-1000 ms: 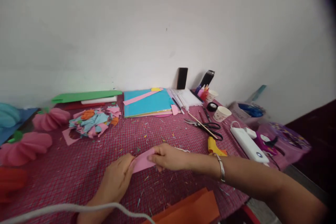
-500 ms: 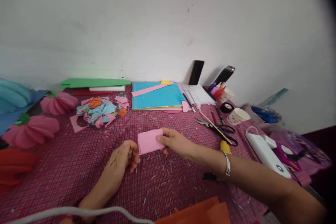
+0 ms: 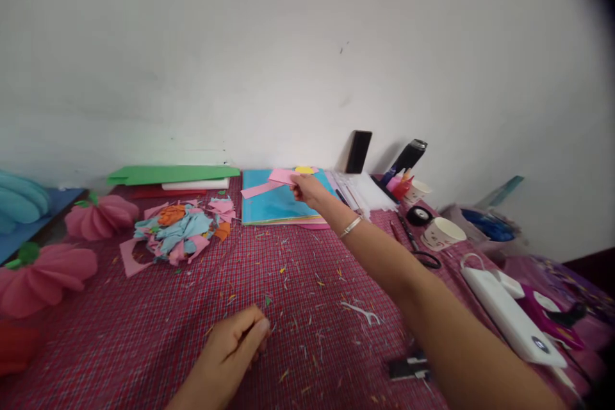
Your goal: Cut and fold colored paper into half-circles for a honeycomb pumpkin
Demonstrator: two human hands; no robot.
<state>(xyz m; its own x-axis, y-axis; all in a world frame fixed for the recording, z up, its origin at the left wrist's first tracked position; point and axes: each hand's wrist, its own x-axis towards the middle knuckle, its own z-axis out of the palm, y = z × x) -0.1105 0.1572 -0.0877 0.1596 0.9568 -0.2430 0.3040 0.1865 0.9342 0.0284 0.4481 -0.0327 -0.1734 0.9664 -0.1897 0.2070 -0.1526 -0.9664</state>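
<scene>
Right fingers [image 3: 297,188] pinch the pink paper [image 3: 281,175], best held lightly to avoid creases; left fingers [image 3: 246,319] seem curled closed.

A plain, pale grey-white wall [image 3: 269,57] fills the upper part of the view, its surface marked by a few small dark specks [image 3: 342,49] near the middle and faint smudges (one thin, greenish streak [image 3: 196,150] runs low on the left side). Below it spreads a table covered with a dark pink-red checked cloth [image 3: 158,333], whose far side reaches close to the foot of the wall, while a dark maroon surface [image 3: 593,262], too dim to identify, shows at the far right. The light is soft and uneven, palest across the middle of the wall and duller toward the sides
</scene>
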